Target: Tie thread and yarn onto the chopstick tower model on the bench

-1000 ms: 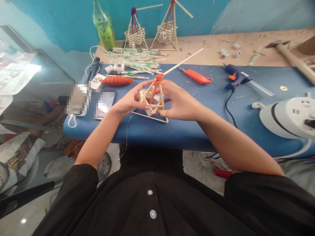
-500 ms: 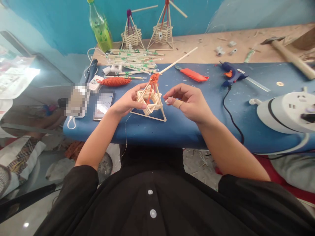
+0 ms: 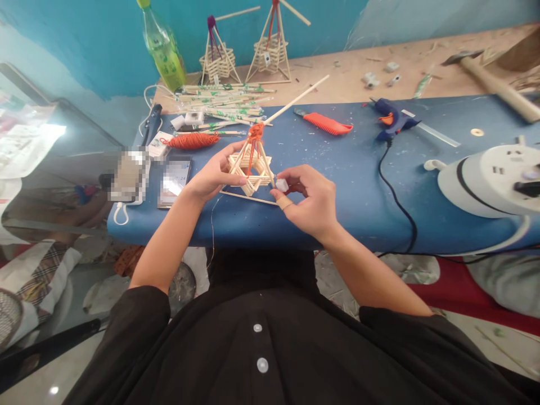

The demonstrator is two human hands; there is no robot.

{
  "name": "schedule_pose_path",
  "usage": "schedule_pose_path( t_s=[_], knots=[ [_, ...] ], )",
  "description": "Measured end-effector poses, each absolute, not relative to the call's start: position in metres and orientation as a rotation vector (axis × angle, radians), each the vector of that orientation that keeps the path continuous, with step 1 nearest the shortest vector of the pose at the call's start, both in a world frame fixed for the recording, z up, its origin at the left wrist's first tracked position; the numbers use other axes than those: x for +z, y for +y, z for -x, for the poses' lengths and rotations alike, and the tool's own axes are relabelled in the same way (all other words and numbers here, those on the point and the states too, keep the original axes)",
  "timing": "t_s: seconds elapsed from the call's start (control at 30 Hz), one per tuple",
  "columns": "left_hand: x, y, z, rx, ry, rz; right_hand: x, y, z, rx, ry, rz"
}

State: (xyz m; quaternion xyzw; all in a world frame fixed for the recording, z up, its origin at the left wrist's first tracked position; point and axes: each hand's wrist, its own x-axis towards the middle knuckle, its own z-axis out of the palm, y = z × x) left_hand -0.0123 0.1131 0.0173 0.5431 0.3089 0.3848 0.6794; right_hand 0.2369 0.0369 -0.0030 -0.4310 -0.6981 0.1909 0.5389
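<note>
A small pyramid-shaped stick frame (image 3: 257,185) stands on the blue mat, its top bound with orange cord (image 3: 255,134) and one long stick slanting up to the right. My left hand (image 3: 215,173) grips its left side, thumb in front and fingers behind. At the frame's right side, my right hand (image 3: 307,197) pinches a small white block (image 3: 282,184), perhaps a switch or plug part; its exact kind is unclear. A thin wire (image 3: 212,225) hangs from the frame over the mat's front edge.
Behind lie wrapped chopsticks (image 3: 228,101), an orange cord bundle (image 3: 194,140) and two similar stick frames (image 3: 270,56). Rightward are an orange-handled knife (image 3: 328,124), a blue glue gun (image 3: 390,119), a hammer (image 3: 498,87) and a white power strip (image 3: 481,183). A phone (image 3: 174,183) lies left.
My right hand has moved left and slightly down, bringing the white block against the frame's right side. My left hand keeps its grip. The view has shifted slightly.
</note>
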Motion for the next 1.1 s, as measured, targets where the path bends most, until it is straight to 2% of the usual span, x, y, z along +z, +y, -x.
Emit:
schedule_pose_path(
  t_s=[0.33,0.6,0.83,1.1],
  knots=[
    [0.017,0.113,0.011,0.873,0.696,-1.209,-0.020,0.030,-0.221,0.067,-1.689,0.907],
    [0.013,0.114,0.015,0.886,0.673,-1.251,-0.014,0.031,-0.228,0.232,-1.660,0.992],
    [0.015,0.112,0.014,0.872,0.711,-1.273,-0.017,0.039,-0.236,0.120,-1.712,0.993],
    [0.019,0.110,0.012,0.889,0.727,-1.274,-0.018,0.041,-0.235,0.282,-1.679,1.132]
  ],
)
